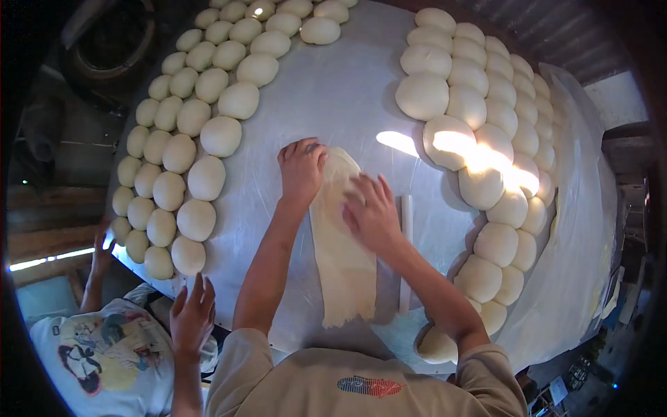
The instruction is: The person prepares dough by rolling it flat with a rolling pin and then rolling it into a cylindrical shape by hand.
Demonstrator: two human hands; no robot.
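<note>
A long flat sheet of dough point(344, 257) lies lengthwise before me, rounded at the far end and ragged at the near end. My left hand point(303, 167) is at its far left edge, with curled fingers closed on the dough. Over the sheet's right side is my right hand point(375, 214), its fingers apart and slightly blurred; whether it touches the dough I cannot tell. A slim pale rolling pin point(406, 250) rests just right of the sheet, partly behind my right forearm.
Rows of round dough balls point(206, 178) line the left of the metal table point(313, 90); more dough balls point(467, 108) fill the right, beside a clear plastic sheet point(566, 257). At lower left, another person's hand point(193, 316) is near the left rows.
</note>
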